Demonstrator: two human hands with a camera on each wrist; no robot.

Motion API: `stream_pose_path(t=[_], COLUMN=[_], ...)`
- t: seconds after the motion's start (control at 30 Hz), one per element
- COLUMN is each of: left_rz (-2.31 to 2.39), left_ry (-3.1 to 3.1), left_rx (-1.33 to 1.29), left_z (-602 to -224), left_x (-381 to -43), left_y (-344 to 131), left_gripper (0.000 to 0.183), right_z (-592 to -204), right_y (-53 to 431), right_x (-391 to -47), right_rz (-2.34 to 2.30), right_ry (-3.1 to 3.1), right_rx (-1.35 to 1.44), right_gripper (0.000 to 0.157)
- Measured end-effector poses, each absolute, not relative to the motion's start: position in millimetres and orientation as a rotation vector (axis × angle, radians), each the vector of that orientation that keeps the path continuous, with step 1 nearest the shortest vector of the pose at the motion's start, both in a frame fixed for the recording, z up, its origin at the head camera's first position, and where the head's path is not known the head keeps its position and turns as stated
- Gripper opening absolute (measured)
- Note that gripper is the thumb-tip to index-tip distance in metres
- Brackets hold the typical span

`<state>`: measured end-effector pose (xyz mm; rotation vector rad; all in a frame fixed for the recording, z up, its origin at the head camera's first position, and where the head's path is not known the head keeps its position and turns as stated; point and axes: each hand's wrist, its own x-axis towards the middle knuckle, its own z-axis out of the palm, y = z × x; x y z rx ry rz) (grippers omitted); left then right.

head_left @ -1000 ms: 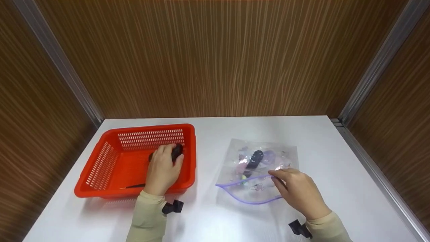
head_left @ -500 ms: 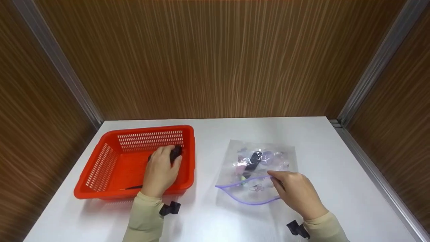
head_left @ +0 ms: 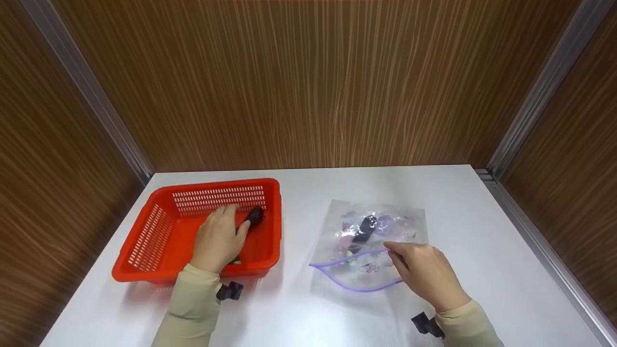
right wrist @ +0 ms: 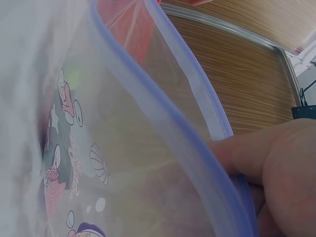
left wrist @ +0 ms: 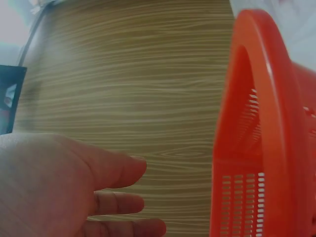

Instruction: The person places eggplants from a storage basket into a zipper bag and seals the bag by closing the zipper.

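Note:
My left hand [head_left: 218, 242] reaches down inside the red basket [head_left: 275, 231], beside a dark eggplant [head_left: 255, 217] with a green end. The fingers look loosely spread; in the left wrist view the thumb and fingers [left wrist: 118, 202] have nothing between them. My hand covers part of the eggplant. On the right, my right hand [head_left: 429, 274] pinches the purple zip edge of a clear zip bag [head_left: 323, 246], whose mouth gapes toward me. Through the plastic shows a long dark shape [head_left: 365, 229] with a pale green end. The right wrist view shows printed shells and figures on the bag [right wrist: 101, 165].
Both basket and bag rest on a white table [head_left: 299, 308]. Wood-grain panels [head_left: 308, 86] close off the back and both sides, with metal strips [head_left: 544, 91] at the corners. Slotted walls surround the basket's inside.
My left hand has let go of the dark eggplant and shifted left, uncovering more of it and its green end. The thin dark thing in the basket is now hidden. My right hand has stayed put.

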<state>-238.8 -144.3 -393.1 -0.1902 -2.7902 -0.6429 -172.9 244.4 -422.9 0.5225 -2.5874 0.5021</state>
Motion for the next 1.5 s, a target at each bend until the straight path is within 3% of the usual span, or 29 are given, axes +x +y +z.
stream_pose_path(t=[0.5,0.87,1.2,1.5], left_rz=[-0.384,-0.534,-0.657,-0.694], left_ry=[-2.972,-3.176,-3.367,-3.378], left_rx=[-0.261,-0.171,-0.079,-0.034], left_z=[-394,-395,-408,-420], left_x=[-270,-305,-329,-336], left_y=[-160,-182,-187,-177], left_gripper=[0.048,0.049,0.028,0.023], right_z=[-424,-425,-424,-424], right_y=[243,238,236,236], right_x=[-171,-169,-167,-166], right_rz=[0.494,0.487,0.493,0.488], right_ry=[-2.578,-2.551,-2.556,-2.556], right_rx=[0.515,0.519,0.514,0.522], right_gripper=[0.021,0.022,0.021,0.022])
